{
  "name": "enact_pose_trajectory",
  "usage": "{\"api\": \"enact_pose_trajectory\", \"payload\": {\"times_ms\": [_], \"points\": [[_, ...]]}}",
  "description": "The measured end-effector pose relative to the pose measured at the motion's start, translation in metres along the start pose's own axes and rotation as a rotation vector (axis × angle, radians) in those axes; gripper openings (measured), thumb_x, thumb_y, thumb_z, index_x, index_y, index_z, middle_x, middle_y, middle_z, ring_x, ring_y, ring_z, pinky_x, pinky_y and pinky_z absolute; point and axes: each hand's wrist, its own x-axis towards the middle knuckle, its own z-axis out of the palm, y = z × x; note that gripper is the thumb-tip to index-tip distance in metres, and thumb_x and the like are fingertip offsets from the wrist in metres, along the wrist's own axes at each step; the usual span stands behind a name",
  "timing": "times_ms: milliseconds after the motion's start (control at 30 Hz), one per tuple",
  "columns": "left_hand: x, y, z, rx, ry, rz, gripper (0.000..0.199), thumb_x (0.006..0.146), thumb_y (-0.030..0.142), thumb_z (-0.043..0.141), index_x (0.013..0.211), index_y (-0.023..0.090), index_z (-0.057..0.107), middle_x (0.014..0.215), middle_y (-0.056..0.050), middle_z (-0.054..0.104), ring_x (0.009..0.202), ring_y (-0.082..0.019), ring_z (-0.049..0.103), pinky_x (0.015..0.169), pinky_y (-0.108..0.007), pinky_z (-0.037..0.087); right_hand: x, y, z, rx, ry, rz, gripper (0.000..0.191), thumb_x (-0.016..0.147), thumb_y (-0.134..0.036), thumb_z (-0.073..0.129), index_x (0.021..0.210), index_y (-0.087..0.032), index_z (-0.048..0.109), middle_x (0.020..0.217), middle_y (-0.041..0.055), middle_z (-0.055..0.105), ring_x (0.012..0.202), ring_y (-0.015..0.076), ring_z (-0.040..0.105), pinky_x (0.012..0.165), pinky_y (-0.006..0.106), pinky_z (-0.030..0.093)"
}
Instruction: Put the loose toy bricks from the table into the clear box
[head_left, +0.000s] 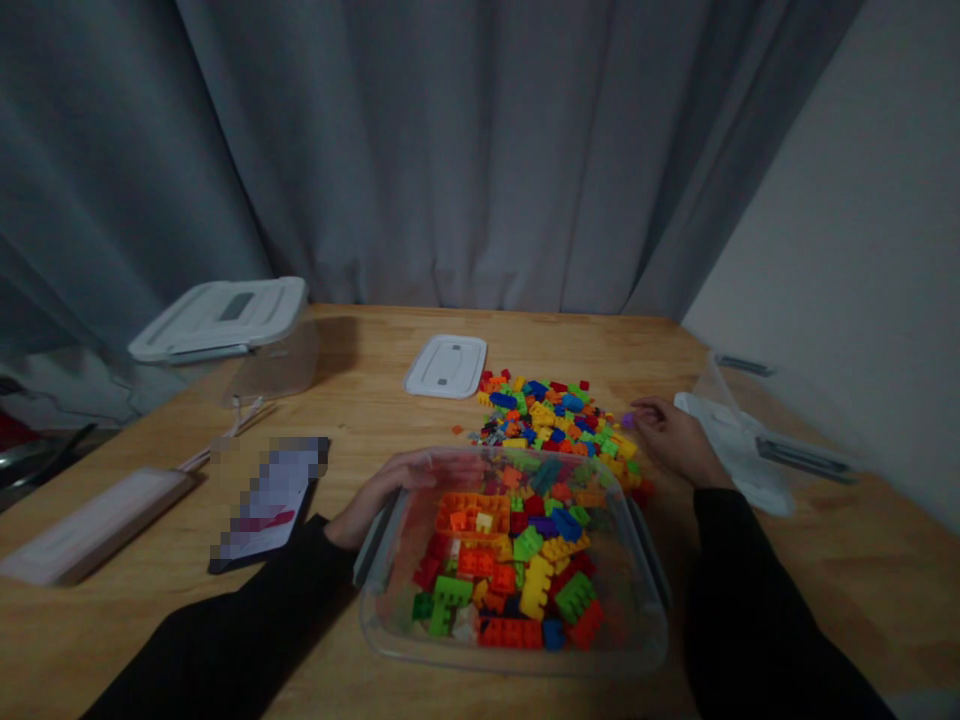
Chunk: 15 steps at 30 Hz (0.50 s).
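Note:
A clear plastic box [517, 664] stands in front of me with several large toy bricks in it, orange, yellow, green, red and blue. My left hand [397, 482] lies against its far left corner, fingers stretched out along the far wall and partly seen through the plastic. Beyond the box spreads a loose pile of mixed toy bricks [555, 415]. At the right edge of that pile, my right hand [675, 440] has its fingers curled together, with a small purple brick [628, 420] at the fingertips, somewhat blurred.
A white lid [448, 366] lies behind the pile. At the right a clear box [765, 400] rests by another white lid [742, 460]. On the left are a lidded clear box [277, 360], a tablet [274, 500] and a long pale case [97, 525] with a cable.

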Motion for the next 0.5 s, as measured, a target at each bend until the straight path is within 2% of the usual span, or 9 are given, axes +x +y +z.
{"api": "enact_pose_trajectory", "payload": {"times_ms": [67, 200, 333, 500], "points": [[0.001, -0.003, -0.002, 0.003, -0.008, 0.006, 0.049, 0.077, 0.022, 0.058, 0.122, 0.012, 0.076, 0.128, -0.016, 0.074, 0.128, -0.039, 0.062, 0.12, -0.058, 0.031, -0.003, -0.015, 0.0, 0.115, 0.044, -0.043, 0.03, 0.09, -0.038, 0.065, 0.111, -0.017, 0.07, 0.101, 0.011, 0.077, 0.089, 0.0226, 0.072, 0.082, 0.035, 0.058], [0.001, -0.006, -0.004, -0.011, 0.005, 0.012, 0.049, 0.076, 0.021, 0.058, 0.12, 0.013, 0.077, 0.128, -0.015, 0.075, 0.128, -0.04, 0.063, 0.12, -0.06, 0.031, -0.012, -0.048, 0.005, 0.431, 0.033, -0.084, 0.034, 0.085, -0.046, 0.074, 0.107, -0.02, 0.072, 0.101, 0.0098, 0.077, 0.09, 0.0233, 0.072, 0.083, 0.039, 0.06], [0.001, -0.001, 0.001, -0.018, 0.003, 0.011, 0.049, 0.075, 0.02, 0.058, 0.119, 0.013, 0.077, 0.126, -0.016, 0.075, 0.127, -0.04, 0.063, 0.119, -0.061, 0.032, -0.023, -0.068, 0.014, 0.71, -0.11, -0.108, 0.032, 0.081, -0.043, 0.08, 0.104, -0.023, 0.072, 0.103, 0.0071, 0.077, 0.096, 0.0223, 0.072, 0.092, 0.039, 0.059], [0.001, 0.001, 0.004, -0.01, -0.004, 0.018, 0.048, 0.075, 0.019, 0.057, 0.118, 0.012, 0.078, 0.124, -0.015, 0.076, 0.128, -0.041, 0.062, 0.118, -0.058, 0.035, -0.03, -0.077, 0.018, 0.799, -0.22, -0.124, 0.024, 0.081, -0.04, 0.082, 0.097, -0.024, 0.074, 0.101, 0.0048, 0.076, 0.096, 0.0209, 0.071, 0.093, 0.037, 0.058]]}}
